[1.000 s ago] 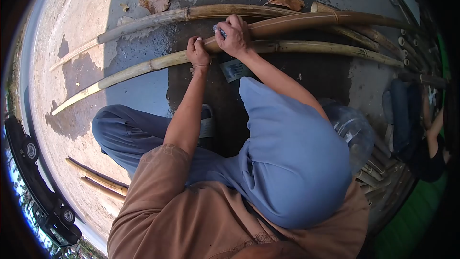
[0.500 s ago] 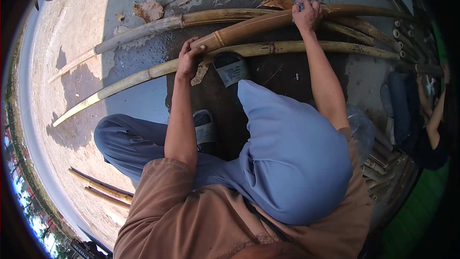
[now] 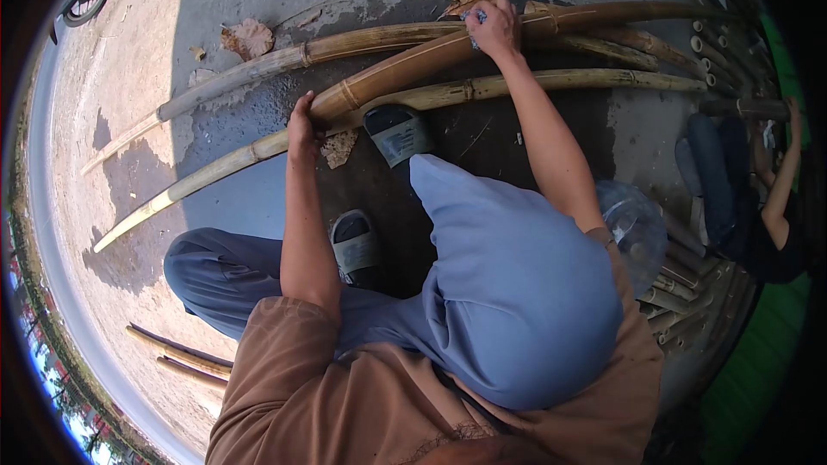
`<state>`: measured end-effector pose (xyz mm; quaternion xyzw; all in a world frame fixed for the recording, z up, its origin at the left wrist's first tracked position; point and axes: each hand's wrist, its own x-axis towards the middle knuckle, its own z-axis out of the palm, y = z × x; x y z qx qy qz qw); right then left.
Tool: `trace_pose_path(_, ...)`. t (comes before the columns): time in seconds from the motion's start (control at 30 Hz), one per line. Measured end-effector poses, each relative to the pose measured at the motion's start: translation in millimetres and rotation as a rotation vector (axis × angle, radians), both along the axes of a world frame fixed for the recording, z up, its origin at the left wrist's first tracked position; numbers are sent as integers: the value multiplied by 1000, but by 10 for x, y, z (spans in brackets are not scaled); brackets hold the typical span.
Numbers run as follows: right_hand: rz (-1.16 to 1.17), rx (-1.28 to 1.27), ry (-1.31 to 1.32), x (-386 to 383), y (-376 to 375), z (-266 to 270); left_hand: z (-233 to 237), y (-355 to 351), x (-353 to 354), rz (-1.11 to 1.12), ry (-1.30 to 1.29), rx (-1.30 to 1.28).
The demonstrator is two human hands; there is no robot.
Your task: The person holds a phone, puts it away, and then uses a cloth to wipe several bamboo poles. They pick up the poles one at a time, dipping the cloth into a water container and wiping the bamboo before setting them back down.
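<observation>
A brown bamboo pole [image 3: 405, 66] runs aslant in front of me, its near end by my left hand [image 3: 302, 129]. That hand is closed around the end, with the fingers partly hidden behind it. Higher up the pole, my right hand [image 3: 497, 28] presses a crumpled bluish scrubbing pad [image 3: 471, 17] onto the surface. Only the pad's edges show between the fingers. Beneath the brown pole lie two paler bamboo poles: a greyish one [image 3: 233, 77] on the far side and a yellowish one [image 3: 194, 173] nearer my feet.
Dry leaves [image 3: 248, 39] lie beyond the poles on wet concrete. My sandals [image 3: 398, 133] are close to the nearer pole. A clear plastic bottle [image 3: 633, 232] and cut bamboo pieces [image 3: 676, 297] are at right. Another person's arm [image 3: 782, 194] reaches to a dark pole [image 3: 745, 108].
My right hand has slid left along the brown pole with the scrubbing pad. My left hand has rolled at the pole's end, its thumb no longer lying on top. The view has shifted slightly.
</observation>
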<state>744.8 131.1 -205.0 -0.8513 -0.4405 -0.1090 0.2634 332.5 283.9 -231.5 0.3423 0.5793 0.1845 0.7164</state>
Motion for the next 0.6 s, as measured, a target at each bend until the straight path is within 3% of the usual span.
trace_pose_path(0.07,-170,-63,10,901,-232,-164,40,-7,1,1,49,-11)
trace_pose_path(0.13,-175,-178,89,958,-259,-16,-44,-104,24,130,-20,213)
trace_pose_path(0.2,-139,-308,7,528,-58,72,-406,-129,13,220,-68,452)
trace_pose_path(0.23,-7,-336,153,35,47,292,-375,-241,31,290,-159,481)
trace_pose_path(0.3,212,-216,274,-932,250,301,-243,-436,62,267,-212,725)
trace_pose_path(0.4,466,66,137,-1720,265,279,-192,-599,-49,165,-93,936)
trace_pose_path(0.47,386,37,170,-1363,119,325,-129,-541,-119,16,112,1082)
trace_pose_path(0.6,-141,-192,-17,444,-383,263,-245,-463,-102,31,139,1149)
